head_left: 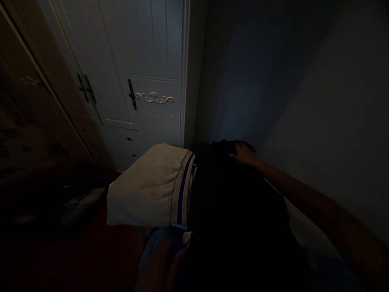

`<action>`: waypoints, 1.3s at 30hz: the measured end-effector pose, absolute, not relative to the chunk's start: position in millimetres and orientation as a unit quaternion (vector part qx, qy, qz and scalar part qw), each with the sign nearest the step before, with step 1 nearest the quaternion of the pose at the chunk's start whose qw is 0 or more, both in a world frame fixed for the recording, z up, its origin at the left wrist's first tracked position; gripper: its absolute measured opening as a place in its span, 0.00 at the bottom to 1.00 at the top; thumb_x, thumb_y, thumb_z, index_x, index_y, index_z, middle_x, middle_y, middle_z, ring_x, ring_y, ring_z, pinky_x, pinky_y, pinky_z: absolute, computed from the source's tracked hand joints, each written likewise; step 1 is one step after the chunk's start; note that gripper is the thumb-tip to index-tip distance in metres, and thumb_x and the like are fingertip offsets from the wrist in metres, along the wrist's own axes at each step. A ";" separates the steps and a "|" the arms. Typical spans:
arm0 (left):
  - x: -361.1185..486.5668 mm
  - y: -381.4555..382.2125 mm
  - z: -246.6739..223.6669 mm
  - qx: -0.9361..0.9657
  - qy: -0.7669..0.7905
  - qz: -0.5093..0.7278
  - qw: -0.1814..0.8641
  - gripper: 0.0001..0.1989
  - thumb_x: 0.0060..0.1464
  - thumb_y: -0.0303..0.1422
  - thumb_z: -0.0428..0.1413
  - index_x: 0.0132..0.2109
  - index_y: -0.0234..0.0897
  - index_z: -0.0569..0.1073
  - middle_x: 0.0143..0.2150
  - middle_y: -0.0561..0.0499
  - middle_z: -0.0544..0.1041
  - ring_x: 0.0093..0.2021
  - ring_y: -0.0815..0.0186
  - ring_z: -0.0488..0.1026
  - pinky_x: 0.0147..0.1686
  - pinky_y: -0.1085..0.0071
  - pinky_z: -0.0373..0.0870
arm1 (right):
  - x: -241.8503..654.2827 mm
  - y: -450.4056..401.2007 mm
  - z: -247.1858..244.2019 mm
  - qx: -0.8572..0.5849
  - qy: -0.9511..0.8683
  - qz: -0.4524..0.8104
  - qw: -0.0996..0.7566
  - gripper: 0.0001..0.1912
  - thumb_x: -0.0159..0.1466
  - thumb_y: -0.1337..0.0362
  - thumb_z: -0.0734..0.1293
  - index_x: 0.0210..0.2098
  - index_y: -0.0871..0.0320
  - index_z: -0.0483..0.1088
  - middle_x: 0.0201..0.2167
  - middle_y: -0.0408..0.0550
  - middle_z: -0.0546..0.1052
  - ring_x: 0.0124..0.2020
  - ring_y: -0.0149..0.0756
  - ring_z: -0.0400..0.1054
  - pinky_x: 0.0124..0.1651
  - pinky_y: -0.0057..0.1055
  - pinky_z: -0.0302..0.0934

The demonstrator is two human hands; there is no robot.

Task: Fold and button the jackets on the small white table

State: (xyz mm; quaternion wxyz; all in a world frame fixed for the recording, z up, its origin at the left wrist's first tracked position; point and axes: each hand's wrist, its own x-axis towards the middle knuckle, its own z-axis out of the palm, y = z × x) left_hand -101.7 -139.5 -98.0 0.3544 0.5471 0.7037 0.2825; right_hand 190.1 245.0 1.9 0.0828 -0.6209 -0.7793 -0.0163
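My right hand (244, 154) lies on the far edge of a black cloth or garment (234, 207), thumb apart from the fingers, which rest flat on it. The cloth is so dark that its folds and shape hardly show. Beside it on the left lies a cream-coloured cloth piece (146, 188) with a gathered edge and a band with a dark blue stripe. Low in the picture, my left hand (170, 259) is dim and blurred near the black cloth's left edge. Its fingers cannot be made out. A small whitish bit (187, 238) shows close to it.
A white wardrobe (158, 52) with dark handles and a carved ornament stands ahead. To the right is a plain wall (319, 101). The floor at left is dark red (91, 247), with dim, unclear things (82, 198) lying on it.
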 end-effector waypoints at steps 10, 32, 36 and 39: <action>-29.0 -104.4 -154.0 0.823 0.482 0.204 0.220 0.45 0.55 0.47 0.58 0.72 0.41 0.46 0.73 0.35 0.40 0.71 0.40 0.39 0.64 0.36 0.49 | 167.7 85.4 -41.9 -0.285 -0.948 0.127 -0.055 0.32 0.68 0.42 0.55 0.67 0.48 0.56 0.71 0.50 0.48 0.72 0.47 0.37 0.70 0.56 0.27; -176.0 -14.7 -93.3 0.727 0.608 0.281 0.152 0.26 0.47 0.21 0.49 0.54 0.36 0.74 0.49 0.43 0.79 0.48 0.57 0.76 0.49 0.63 0.69 | 194.0 73.5 -79.1 -0.409 -0.891 0.199 0.004 0.30 0.67 0.44 0.59 0.62 0.51 0.65 0.67 0.53 0.59 0.69 0.50 0.48 0.69 0.61 0.32; -206.3 -7.9 -49.0 0.479 0.624 0.576 0.222 0.11 0.48 0.31 0.53 0.37 0.32 0.77 0.31 0.50 0.78 0.31 0.62 0.74 0.31 0.72 0.68 | 153.7 61.8 -39.6 -0.400 -0.885 0.199 0.131 0.25 0.66 0.47 0.63 0.57 0.53 0.70 0.59 0.54 0.71 0.62 0.49 0.63 0.69 0.60 0.39; -213.0 -2.1 -10.7 0.351 0.574 0.707 0.219 0.13 0.45 0.39 0.60 0.34 0.31 0.75 0.27 0.53 0.74 0.27 0.68 0.69 0.26 0.75 0.65 | 101.5 60.5 -26.3 -0.369 -0.846 0.336 0.189 0.24 0.66 0.49 0.63 0.56 0.54 0.69 0.53 0.53 0.75 0.55 0.45 0.69 0.60 0.50 0.61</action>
